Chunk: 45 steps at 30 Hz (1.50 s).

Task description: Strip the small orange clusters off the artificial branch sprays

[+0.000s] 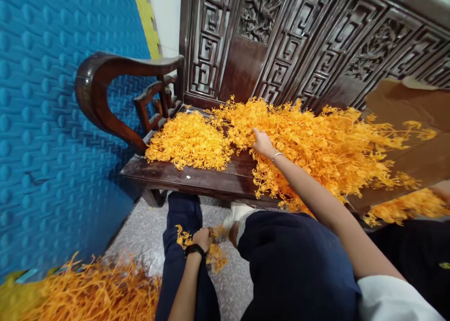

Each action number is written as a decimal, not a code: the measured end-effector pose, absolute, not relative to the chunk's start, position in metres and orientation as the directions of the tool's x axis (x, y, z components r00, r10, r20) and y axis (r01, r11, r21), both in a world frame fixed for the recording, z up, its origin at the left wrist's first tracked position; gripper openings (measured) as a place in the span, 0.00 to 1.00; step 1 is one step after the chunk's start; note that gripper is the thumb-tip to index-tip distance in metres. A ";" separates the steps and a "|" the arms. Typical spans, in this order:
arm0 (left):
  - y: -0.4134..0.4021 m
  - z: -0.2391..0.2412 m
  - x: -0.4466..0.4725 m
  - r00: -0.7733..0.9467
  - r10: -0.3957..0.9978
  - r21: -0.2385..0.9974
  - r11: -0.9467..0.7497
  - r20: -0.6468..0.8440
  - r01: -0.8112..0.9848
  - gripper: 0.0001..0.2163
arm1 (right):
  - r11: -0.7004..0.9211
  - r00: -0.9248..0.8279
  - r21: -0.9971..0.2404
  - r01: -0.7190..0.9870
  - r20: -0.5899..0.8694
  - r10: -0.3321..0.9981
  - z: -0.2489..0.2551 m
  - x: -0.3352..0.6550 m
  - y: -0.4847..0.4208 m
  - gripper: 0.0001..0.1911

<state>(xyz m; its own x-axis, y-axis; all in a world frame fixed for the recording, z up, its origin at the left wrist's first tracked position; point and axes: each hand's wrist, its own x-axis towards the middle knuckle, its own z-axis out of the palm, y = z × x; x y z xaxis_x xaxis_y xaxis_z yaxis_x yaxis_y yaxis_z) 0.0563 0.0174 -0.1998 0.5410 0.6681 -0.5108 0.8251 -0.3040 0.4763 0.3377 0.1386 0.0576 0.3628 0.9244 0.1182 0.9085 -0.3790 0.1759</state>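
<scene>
My left hand [203, 239] is closed around a small bunch of orange artificial-looking flower sprigs [217, 257], low over my left leg. The sprigs stick out on both sides of the fist. My right hand [263, 143] reaches to the left edge of a large heap of branching orange sprigs [316, 143] on the dark wooden bench [218, 178]. Its index finger is stretched out against the heap; the other fingers are partly hidden. Left of that hand lies a lower pile of short orange pieces [191, 140].
A carved backrest [242, 72] and a curved armrest [101, 72] bound the bench. Cardboard [404, 152] lies at right, near another person's hand [442, 190]. Bare orange stems [101, 293] are heaped at lower left, by a blue foam mat [52, 147].
</scene>
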 end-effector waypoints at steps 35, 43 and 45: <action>0.019 -0.215 0.065 0.459 0.647 0.328 -0.321 -0.610 0.889 0.16 | -0.524 0.335 0.290 0.801 0.509 0.793 0.052 0.414 0.200 0.24; 0.020 -0.210 0.068 0.435 0.644 0.322 -0.294 -0.629 0.900 0.16 | -0.251 0.032 0.442 0.861 0.446 0.894 0.044 0.413 0.202 0.25; 0.020 -0.207 0.068 0.435 0.640 0.323 -0.292 -0.633 0.900 0.16 | -0.298 0.091 0.404 0.865 0.458 0.884 0.050 0.417 0.209 0.24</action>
